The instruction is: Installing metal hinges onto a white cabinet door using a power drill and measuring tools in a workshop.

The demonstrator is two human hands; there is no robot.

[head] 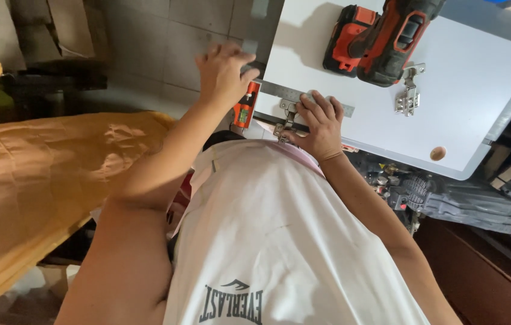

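A white panel (478, 90) lies in front of me. My left hand (222, 72) grips the orange head (246, 105) of a square at the panel's near left edge. Its steel blade (288, 92) runs across the panel to the right. My right hand (318, 123) presses a metal cabinet hinge (285, 117) against the panel edge, just below the blade. A second hinge (409, 96) lies loose further right. An orange and black cordless drill (381, 39) rests on the panel beyond the blade. A round bored hole (438, 153) shows near the panel's right corner.
Brown cardboard or paper (39, 180) covers a surface at my left. A grey tiled floor (165, 48) shows beyond my left hand. Under the panel's right side lies a dark bag (466, 204) with tools and small parts. My white shirt fills the lower middle.
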